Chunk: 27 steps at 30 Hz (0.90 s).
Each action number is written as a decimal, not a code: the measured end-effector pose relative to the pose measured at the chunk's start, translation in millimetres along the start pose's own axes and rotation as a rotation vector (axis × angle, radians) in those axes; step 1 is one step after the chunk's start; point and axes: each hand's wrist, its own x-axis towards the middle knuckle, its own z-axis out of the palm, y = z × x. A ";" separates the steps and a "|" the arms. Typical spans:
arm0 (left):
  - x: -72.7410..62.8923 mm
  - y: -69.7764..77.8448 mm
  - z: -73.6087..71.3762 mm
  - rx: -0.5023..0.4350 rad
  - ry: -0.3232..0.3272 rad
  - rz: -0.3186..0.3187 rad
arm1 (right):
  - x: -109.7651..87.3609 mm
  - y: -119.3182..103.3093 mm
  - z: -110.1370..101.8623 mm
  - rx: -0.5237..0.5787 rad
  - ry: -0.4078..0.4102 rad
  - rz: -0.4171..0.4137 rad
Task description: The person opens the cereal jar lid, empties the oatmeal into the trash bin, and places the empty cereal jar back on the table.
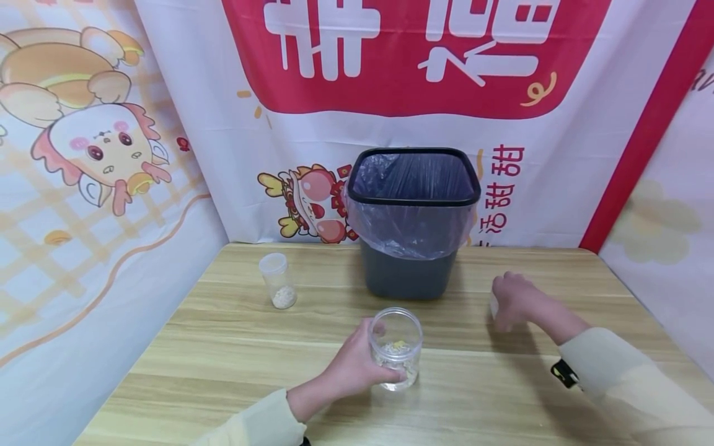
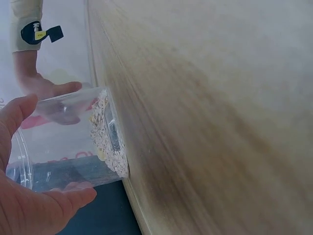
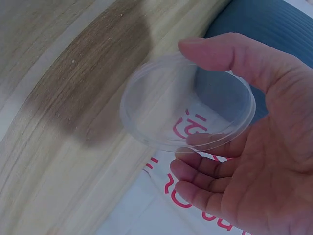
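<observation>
My left hand (image 1: 354, 364) grips a clear plastic jar (image 1: 400, 358) around its side, thumb at the front. The jar has no lid on and stands upright at the table surface, with pale flakes (image 2: 106, 134) and some yellow bits in its bottom. Out to the right, my right hand (image 1: 513, 301) pinches a round clear lid (image 3: 146, 105) between thumb and index finger. In the right wrist view the lid is tilted above the wooden table, and the other fingers curl loosely below it.
A dark bin (image 1: 409, 275) lined with a translucent bag stands at the table's back. To the left is a smaller clear cup (image 1: 277, 282) with pale bits at its bottom. Printed cloth (image 1: 184, 56) hangs behind and beside the wooden table (image 1: 234, 347).
</observation>
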 end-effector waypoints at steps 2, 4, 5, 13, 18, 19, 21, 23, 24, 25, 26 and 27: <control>-0.1 0.4 0.0 0.000 0.000 0.000 | 0.3 -2.1 1.2 -0.006 -0.009 0.005; -0.2 1.0 -0.1 0.002 0.001 -0.001 | 0.3 -4.4 2.1 -0.011 -0.012 0.011; -0.3 1.3 -0.2 0.003 0.000 -0.001 | 0.2 -5.7 2.6 -0.011 -0.009 0.013; -1.2 2.8 -1.2 0.001 -0.002 -0.008 | 5.2 -6.6 5.6 0.004 -0.006 0.018; -1.5 2.7 -1.2 0.001 0.000 -0.005 | 8.9 -3.1 8.8 0.031 0.004 0.005; -1.2 2.6 -1.2 -0.001 0.000 -0.004 | 9.3 -2.7 9.4 0.040 0.007 0.005; -0.9 2.4 -1.0 -0.002 0.003 -0.003 | 10.1 -1.6 11.1 0.057 0.014 0.000; -0.6 2.0 -0.8 -0.003 0.007 -0.002 | 11.0 0.3 13.0 0.061 0.030 -0.019; -0.5 1.9 -0.8 -0.004 0.008 -0.001 | 11.3 0.9 13.9 0.059 0.040 -0.029; -0.5 1.7 -0.7 -0.005 0.008 -0.001 | 11.6 1.6 15.1 0.060 0.051 -0.040; -0.6 1.7 -0.6 -0.003 0.009 0.000 | 11.9 2.4 15.9 0.061 0.059 -0.050; -0.7 1.5 -0.4 -0.003 0.009 0.001 | 12.3 3.1 16.6 0.065 0.066 -0.056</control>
